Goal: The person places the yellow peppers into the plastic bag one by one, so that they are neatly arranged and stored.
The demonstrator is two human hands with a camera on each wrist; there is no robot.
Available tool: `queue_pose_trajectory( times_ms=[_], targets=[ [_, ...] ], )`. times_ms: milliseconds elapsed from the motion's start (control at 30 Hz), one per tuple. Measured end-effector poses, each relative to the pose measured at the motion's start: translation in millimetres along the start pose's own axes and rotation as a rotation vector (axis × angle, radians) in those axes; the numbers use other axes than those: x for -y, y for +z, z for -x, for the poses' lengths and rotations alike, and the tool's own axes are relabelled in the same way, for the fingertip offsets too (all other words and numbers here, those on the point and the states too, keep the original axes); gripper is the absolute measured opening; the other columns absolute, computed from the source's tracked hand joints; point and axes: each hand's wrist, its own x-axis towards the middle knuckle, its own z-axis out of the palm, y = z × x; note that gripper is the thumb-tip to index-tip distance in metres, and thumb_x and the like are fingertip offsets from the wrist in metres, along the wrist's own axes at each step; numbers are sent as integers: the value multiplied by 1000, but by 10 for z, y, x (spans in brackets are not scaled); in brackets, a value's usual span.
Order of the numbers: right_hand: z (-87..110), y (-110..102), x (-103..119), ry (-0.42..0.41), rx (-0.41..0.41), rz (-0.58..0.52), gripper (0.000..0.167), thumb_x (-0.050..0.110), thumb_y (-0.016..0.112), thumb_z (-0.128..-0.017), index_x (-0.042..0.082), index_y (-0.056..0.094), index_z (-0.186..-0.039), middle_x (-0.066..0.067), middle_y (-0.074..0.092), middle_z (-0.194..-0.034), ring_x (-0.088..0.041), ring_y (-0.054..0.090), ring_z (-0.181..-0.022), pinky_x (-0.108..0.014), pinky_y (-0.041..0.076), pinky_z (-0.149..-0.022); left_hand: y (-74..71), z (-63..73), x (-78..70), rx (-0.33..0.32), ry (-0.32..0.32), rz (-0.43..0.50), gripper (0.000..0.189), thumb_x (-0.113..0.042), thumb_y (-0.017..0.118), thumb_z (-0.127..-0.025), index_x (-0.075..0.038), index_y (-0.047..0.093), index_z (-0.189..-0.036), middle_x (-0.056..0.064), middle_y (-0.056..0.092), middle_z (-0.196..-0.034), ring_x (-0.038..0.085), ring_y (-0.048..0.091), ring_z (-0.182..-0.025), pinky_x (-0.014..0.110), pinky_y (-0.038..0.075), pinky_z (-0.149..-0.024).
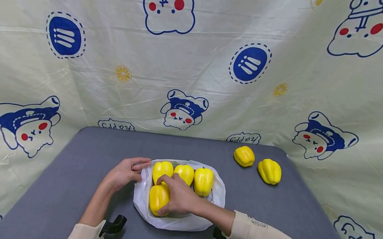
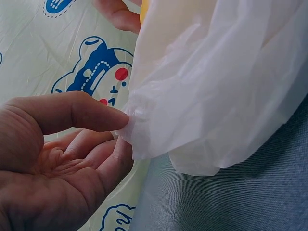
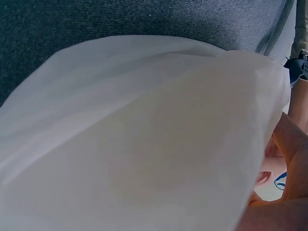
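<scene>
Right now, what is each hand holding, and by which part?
Right hand: the near-left yellow pepper, by its near and far sides. Left hand: the white bag, pinched at its left edge.

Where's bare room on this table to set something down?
The table is bare left of the left hand, behind the white bag up to the patterned cloth, and between the two loose peppers and the right sleeve. It's crowded inside the bag: four yellow peppers plus the right hand.

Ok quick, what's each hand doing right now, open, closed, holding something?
Left hand: closed, pinching the edge of the bag.
Right hand: closed, holding the near-left pepper in the bag.
</scene>
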Motion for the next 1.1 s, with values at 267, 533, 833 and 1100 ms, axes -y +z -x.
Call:
queue_pose_trajectory(
  times_ms=[267,533,833,1100],
  targets=[
    [-15,5,0,6,15,6,69,41,93,-66,31,56,-123,2,50,-109,-11,49,-94,-28,45,-80,-9,20,5,-17,-15,-7,67,12,64,-82,1,50,-147,17,53,-150,40,45,-143,43,54,-98],
    [-45,-27,-16,16,32,20,72,47,92,-66,31,55,-126,0,50,-109,-12,49,-94,-29,45,-79,-12,20,-14,-19,-10,-6,67,12,64,-82,1,51,-146,17,53,-150,40,46,-142,43,54,-98],
    [-9,-126,-32,-9,46,53,73,49,89,-69,31,58,-133,4,56,-109,-11,49,-98,-28,45,-81,-7,32,-5,-18,-13,-4,67,11,64,-82,0,51,-147,16,54,-149,40,46,-141,41,55,-96],
    [93,-454,-167,0,-37,0,74,39,89,-73,27,57,-139,-9,60,-129,-27,58,-118,-42,55,-89,-9,25,-19,-14,-22,-5,68,12,63,-81,1,50,-147,17,53,-150,39,45,-142,41,55,-98]
  ],
)
